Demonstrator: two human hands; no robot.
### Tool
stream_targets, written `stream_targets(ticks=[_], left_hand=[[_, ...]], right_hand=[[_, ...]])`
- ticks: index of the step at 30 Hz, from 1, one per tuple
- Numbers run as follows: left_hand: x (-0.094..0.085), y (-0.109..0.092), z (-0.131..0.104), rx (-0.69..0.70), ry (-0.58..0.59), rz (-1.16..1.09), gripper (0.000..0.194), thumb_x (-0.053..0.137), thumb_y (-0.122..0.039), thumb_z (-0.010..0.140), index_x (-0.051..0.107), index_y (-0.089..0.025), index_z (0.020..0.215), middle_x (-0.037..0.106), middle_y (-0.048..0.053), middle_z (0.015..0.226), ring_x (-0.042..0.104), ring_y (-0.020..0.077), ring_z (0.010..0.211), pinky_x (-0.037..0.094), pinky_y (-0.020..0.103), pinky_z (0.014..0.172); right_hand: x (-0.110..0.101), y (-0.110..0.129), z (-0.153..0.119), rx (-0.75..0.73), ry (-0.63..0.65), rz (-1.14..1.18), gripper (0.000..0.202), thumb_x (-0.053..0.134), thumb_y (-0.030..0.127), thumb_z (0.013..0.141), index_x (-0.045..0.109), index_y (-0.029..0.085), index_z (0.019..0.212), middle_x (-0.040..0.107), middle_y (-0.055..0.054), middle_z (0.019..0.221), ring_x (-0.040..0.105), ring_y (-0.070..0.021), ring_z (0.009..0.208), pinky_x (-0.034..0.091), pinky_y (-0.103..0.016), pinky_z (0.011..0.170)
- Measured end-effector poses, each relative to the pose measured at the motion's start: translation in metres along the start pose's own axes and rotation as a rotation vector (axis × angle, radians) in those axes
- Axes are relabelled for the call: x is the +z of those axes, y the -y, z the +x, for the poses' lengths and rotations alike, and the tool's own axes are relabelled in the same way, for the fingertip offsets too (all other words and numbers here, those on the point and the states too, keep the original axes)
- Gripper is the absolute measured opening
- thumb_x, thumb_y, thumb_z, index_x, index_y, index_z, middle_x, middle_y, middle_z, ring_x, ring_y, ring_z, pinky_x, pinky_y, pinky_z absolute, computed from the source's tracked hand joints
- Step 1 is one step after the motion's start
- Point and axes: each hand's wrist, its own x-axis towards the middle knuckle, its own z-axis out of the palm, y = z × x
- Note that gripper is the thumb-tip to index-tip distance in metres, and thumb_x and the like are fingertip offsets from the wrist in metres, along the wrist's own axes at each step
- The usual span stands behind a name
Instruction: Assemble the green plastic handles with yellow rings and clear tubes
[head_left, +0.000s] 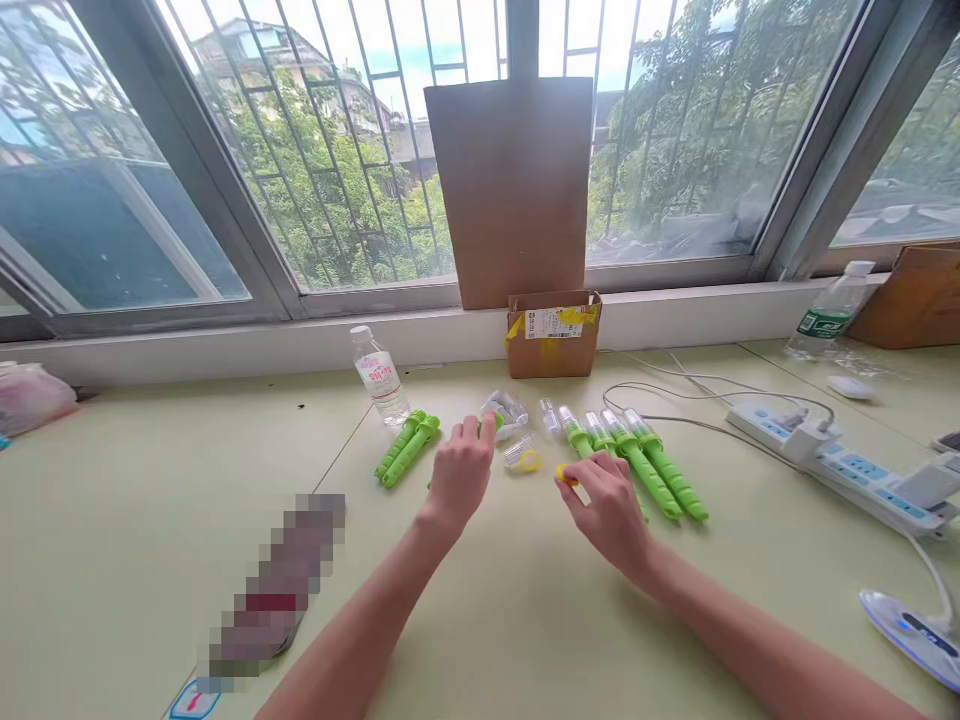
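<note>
My left hand (459, 468) is wrapped round a green plastic stick (492, 419), mostly hidden by the fingers. Between the thumb and fingers of my right hand (606, 502) is a small yellow plastic ring (566, 474), just above the table. A clear plastic tube (516, 455) with another yellow ring (530, 461) on its end lies between my hands. To the left of my left hand rest two green sticks (409, 452). Several green sticks with clear tubes on their far ends (646, 468) lie side by side, partly behind my right hand.
Beyond my hands are a crumpled clear plastic bag (507, 410) and a loose clear tube (550, 416). A water bottle (379, 375) stands back left, near a small cardboard box (553, 355). Cables run to a power strip (840, 465) at right. A blurred-out object (281, 590) lies front left.
</note>
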Motion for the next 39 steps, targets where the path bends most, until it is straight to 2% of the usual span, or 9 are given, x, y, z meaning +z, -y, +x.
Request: stream_targets(ticks=[4,8,16,20,25,28,32,36,39], left_hand=[[0.005,-0.01,-0.003,0.222,-0.242,-0.074,0.042,0.041,-0.004,0.089,0.043,-0.013,0.13,0.06,0.007,0.089,0.059,0.0185,0.08,0.049,0.028,0.064],[0.008,-0.016,-0.006,0.296,-0.345,-0.12,0.041,0.044,-0.008,0.09,0.042,-0.011,0.131,0.062,0.008,0.091,0.059,0.0181,0.08,0.048,0.029,0.065],[0.015,-0.018,-0.005,0.346,-0.396,-0.175,0.04,0.047,-0.008,0.089,0.043,-0.008,0.13,0.063,0.007,0.088,0.059,0.0178,0.077,0.048,0.03,0.066],[0.015,-0.019,-0.006,0.371,-0.429,-0.198,0.042,0.048,-0.008,0.089,0.041,-0.008,0.131,0.063,0.007,0.088,0.059,0.0171,0.077,0.049,0.03,0.068],[0.015,-0.02,-0.007,0.388,-0.465,-0.21,0.041,0.049,-0.01,0.089,0.043,-0.008,0.13,0.064,0.007,0.088,0.059,0.0167,0.074,0.049,0.03,0.067],[0.017,-0.02,-0.006,0.388,-0.47,-0.223,0.04,0.048,-0.01,0.09,0.042,-0.009,0.13,0.064,0.008,0.09,0.06,0.0167,0.075,0.049,0.029,0.067],[0.017,-0.02,-0.006,0.393,-0.467,-0.238,0.04,0.048,-0.01,0.09,0.042,-0.01,0.13,0.064,0.008,0.09,0.06,0.0165,0.075,0.048,0.029,0.066],[0.017,-0.02,-0.007,0.415,-0.451,-0.248,0.041,0.049,-0.012,0.09,0.041,-0.01,0.131,0.064,0.007,0.089,0.06,0.0167,0.075,0.048,0.028,0.065],[0.017,-0.02,-0.006,0.419,-0.446,-0.244,0.041,0.046,-0.013,0.092,0.039,-0.011,0.132,0.063,0.008,0.089,0.06,0.017,0.075,0.048,0.029,0.065]], right_hand=[[0.0,-0.003,0.0,0.063,-0.033,0.105,0.012,0.06,0.022,0.088,0.064,0.02,0.077,0.066,0.0,0.066,0.052,-0.0179,0.069,0.036,-0.032,0.073],[0.003,-0.005,-0.002,0.123,0.007,0.22,0.013,0.058,0.022,0.089,0.068,0.02,0.081,0.067,-0.002,0.067,0.051,-0.0181,0.064,0.042,-0.031,0.064],[0.006,-0.006,-0.005,0.166,-0.017,0.293,0.017,0.056,0.02,0.09,0.071,0.019,0.097,0.069,-0.004,0.074,0.058,-0.0187,0.067,0.049,-0.032,0.061],[0.002,-0.003,-0.002,0.114,-0.089,0.375,0.013,0.06,0.017,0.087,0.07,0.021,0.093,0.071,-0.005,0.088,0.063,-0.0185,0.077,0.052,-0.032,0.07],[-0.002,0.001,-0.001,0.103,-0.133,0.425,0.008,0.064,0.014,0.083,0.066,0.021,0.078,0.068,-0.004,0.084,0.064,-0.0165,0.074,0.053,-0.03,0.069],[-0.002,0.001,0.0,0.077,-0.147,0.408,0.009,0.064,0.014,0.083,0.064,0.021,0.078,0.068,-0.004,0.084,0.064,-0.0168,0.076,0.053,-0.031,0.072],[0.001,-0.001,-0.001,0.081,-0.129,0.358,0.007,0.062,0.015,0.084,0.066,0.021,0.085,0.068,-0.005,0.087,0.064,-0.0185,0.079,0.054,-0.033,0.071],[0.005,-0.005,-0.003,0.12,-0.081,0.317,0.017,0.058,0.017,0.086,0.067,0.021,0.101,0.068,-0.008,0.099,0.065,-0.019,0.079,0.056,-0.033,0.067],[0.006,-0.005,-0.002,0.14,-0.072,0.344,0.018,0.055,0.019,0.088,0.067,0.021,0.101,0.068,-0.008,0.098,0.064,-0.0178,0.076,0.056,-0.032,0.065]])
